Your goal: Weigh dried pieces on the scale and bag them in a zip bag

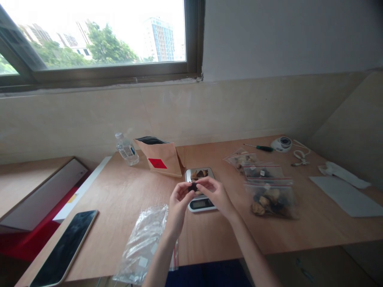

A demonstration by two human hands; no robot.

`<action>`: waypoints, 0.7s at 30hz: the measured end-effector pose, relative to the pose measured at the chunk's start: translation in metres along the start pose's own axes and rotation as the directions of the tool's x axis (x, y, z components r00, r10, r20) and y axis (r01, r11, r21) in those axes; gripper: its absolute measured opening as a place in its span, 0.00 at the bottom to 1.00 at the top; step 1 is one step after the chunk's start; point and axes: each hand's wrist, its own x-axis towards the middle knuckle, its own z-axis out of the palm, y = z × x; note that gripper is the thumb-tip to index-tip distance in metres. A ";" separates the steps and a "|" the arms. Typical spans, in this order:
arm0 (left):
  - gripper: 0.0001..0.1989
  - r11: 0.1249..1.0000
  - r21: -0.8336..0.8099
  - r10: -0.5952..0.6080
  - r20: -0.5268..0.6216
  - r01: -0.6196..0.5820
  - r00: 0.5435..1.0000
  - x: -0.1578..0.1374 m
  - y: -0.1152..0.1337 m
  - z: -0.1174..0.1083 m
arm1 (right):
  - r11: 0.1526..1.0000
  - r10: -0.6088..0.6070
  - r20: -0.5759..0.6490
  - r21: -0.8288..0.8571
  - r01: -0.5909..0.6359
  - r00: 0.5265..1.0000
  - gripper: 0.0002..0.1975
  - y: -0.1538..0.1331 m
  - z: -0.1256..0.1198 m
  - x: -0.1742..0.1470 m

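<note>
Between the fingertips of both hands is a small dark dried piece [194, 187], its exact kind too small to make out. My left hand [180, 199] pinches it from one side, and my right hand [214, 191] pinches it from the other. Both are held just above a digital kitchen scale [191, 205] with a silver plate. Brown and dark dried pieces [200, 174] lie on that plate, partly hidden by my fingers. The scale's display is too blurred to read. A clear plastic zip bag [143, 243] lies flat beside my left forearm.
Behind the scale stand an open kraft pouch [164, 157] with a red label and a water bottle [127, 150]. Filled zip bags [271, 199] lie to the right, near a screwdriver [263, 148], a dome camera [281, 144] and white paper [347, 197]. A phone [66, 247] rests at the left.
</note>
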 end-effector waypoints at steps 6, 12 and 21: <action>0.11 0.960 0.241 0.128 0.090 -0.146 0.988 0.000 -0.013 -0.001 | 0.997 0.066 -0.202 0.045 -0.058 0.977 0.15 0.013 -0.027 -0.002; 0.06 0.737 0.576 0.287 0.208 -0.355 0.935 0.004 -0.025 -0.006 | 0.994 0.107 -0.438 0.064 -0.088 0.893 0.20 0.017 -0.056 -0.011; 0.09 0.398 0.730 0.308 0.464 -0.555 0.831 0.019 -0.042 -0.006 | 0.982 0.184 -0.522 0.069 -0.173 0.833 0.21 0.024 -0.066 -0.046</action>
